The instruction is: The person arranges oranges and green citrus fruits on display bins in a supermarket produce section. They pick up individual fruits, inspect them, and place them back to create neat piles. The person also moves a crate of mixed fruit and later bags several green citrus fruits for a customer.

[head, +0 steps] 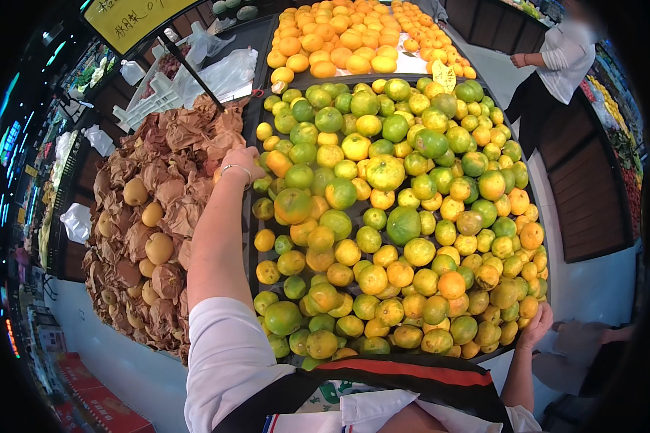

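Observation:
My left hand (241, 163), with a bracelet at its wrist, reaches to the upper left edge of the display of green and yellow citrus fruit (384, 172). Its fingers are curled down by the rim, and what they touch is partly hidden. Brown-paper-wrapped pears (170, 190) lie heaped just left of it, a few showing bare yellow skin. My right hand (539, 325) rests at the lower right corner of the citrus display, beside the outermost fruit; its fingertips are not clearly seen.
Orange citrus fruit (342, 39) fill a display farther back. A white plastic crate (154, 96) and clear plastic bags (226, 73) stand behind the pears. A yellow sign (135, 24) rises on a black pole. A person (560, 65) stands in the aisle at right.

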Available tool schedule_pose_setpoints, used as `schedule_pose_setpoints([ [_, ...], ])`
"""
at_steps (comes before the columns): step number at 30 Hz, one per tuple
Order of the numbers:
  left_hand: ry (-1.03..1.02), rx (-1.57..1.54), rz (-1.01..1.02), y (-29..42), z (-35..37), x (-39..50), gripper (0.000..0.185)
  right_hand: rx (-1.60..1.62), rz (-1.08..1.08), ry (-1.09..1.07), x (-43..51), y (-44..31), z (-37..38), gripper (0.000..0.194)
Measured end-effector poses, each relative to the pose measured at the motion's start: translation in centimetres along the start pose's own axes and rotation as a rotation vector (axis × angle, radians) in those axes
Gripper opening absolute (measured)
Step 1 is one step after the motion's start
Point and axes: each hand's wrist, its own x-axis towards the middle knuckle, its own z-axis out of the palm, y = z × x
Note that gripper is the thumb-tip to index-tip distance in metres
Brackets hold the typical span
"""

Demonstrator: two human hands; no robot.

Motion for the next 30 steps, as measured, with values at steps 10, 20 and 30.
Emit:
schedule_pose_setpoints([
  [10,-0.061,-0.854,0.232,-1.3,5.0,-0.3,0.087,-0.017,-0.022,-0.028,0.4,0.6,0.2,0.024],
  [20,0.824,-0.407,0.285,2.2,2.6,-2.0,0.056,-0.044,0.006,-0.065,0.4,0.5,-0.1,0.024],
  [30,0.462,-0.194,-0.149,-1.1,1.3,-0.4,0.047,-0.010,-0.031,0.009,0.1,-0.4,-0.1,0.028],
])
